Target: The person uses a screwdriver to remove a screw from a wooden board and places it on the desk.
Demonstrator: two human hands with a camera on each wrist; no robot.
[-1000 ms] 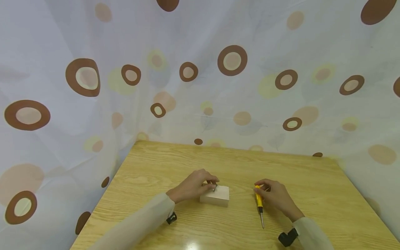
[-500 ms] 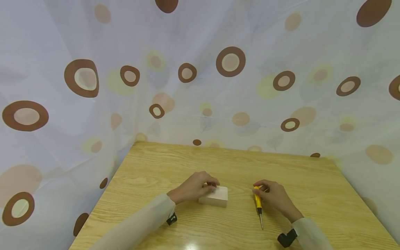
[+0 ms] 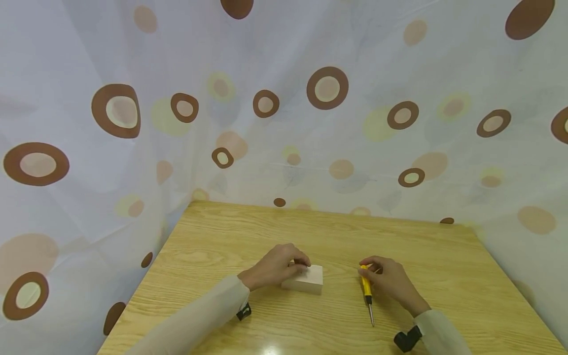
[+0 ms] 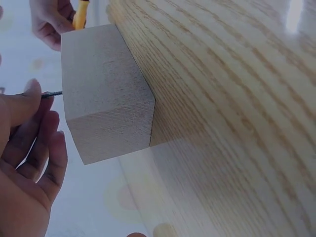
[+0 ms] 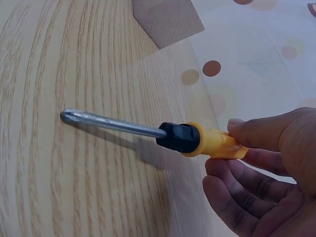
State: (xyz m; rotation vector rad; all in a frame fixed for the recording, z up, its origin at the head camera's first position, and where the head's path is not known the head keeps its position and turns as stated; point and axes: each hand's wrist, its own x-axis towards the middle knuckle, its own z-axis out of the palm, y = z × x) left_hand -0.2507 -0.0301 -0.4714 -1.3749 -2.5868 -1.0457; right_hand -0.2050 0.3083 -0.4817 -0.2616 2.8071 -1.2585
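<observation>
A pale wooden block [image 3: 306,281] lies on the table in the head view, left of the middle. My left hand [image 3: 279,265] reaches over its top. In the left wrist view, thumb and forefinger pinch a thin dark screw [image 4: 52,94], whose lower end meets the top face of the block [image 4: 98,79]; whether it has entered the wood I cannot tell. To the right, my right hand [image 3: 392,281] holds a yellow-and-black screwdriver [image 3: 367,288] by the end of its handle. The steel shaft [image 5: 116,124] points toward the near side, its cross-shaped tip low over the table.
The wood-grain table [image 3: 248,227] extends around both hands. Behind and beside it hangs a white sheet [image 3: 284,133] with brown and peach circles. Each wrist carries a small black camera, such as the right one [image 3: 407,339].
The screw, seen leaning between the left fingertips a second ago, is now hidden behind them in the head view. The left fingers have shifted slightly. The right hand and screwdriver hold nearly still.
</observation>
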